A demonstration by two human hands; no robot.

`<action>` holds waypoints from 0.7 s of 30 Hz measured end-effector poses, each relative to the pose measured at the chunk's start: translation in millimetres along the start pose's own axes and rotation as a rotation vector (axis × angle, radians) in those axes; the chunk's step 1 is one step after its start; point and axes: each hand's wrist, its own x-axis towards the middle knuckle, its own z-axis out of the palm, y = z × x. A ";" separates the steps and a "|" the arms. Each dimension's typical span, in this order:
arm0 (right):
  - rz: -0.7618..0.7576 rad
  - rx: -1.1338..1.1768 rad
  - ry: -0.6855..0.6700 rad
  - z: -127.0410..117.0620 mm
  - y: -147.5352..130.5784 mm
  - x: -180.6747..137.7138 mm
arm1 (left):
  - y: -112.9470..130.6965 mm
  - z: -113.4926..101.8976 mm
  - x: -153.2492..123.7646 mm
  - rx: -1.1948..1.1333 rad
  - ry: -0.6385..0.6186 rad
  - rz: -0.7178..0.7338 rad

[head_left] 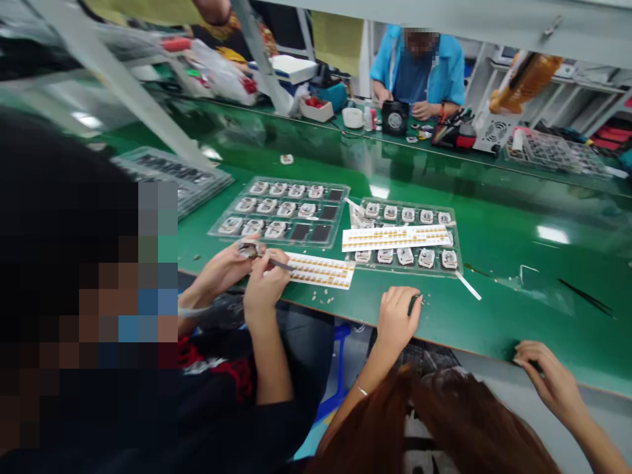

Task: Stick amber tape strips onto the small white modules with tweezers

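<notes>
My left hand [399, 316] rests at the table's front edge, palm down. Its fingers are bent and the thumb stands a little apart; I make out nothing held. Tiny pale pieces [427, 299] lie by its fingertips. My right hand [549, 375], farther right on the edge, has loosely curved fingers with a gap to the thumb and nothing visible in it. Beyond my left hand, a white strip sheet with gold-coloured rows [395, 237] lies across a clear tray of small white-framed parts [426, 257]. Dark tweezers [586, 299] lie to the right.
On my left, a co-worker's hands [264, 280] hold a small part and a dark tool over another strip sheet [323, 271]. Behind is a second parts tray [279, 207]. Stacked trays [172, 174] stand farther left. Across the table, a person in blue [415, 72] handles a black fan unit [395, 118].
</notes>
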 end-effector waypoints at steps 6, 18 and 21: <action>0.087 0.191 0.084 38.3 -38.8 77.1 | -7.0 2.9 -1.7 -0.056 0.000 0.047; 0.159 0.360 0.060 105.7 -54.8 148.8 | -10.4 1.0 -0.6 0.022 -0.043 0.105; 0.188 0.370 0.087 109.3 -57.7 150.7 | -9.6 0.3 -1.0 0.038 -0.056 0.107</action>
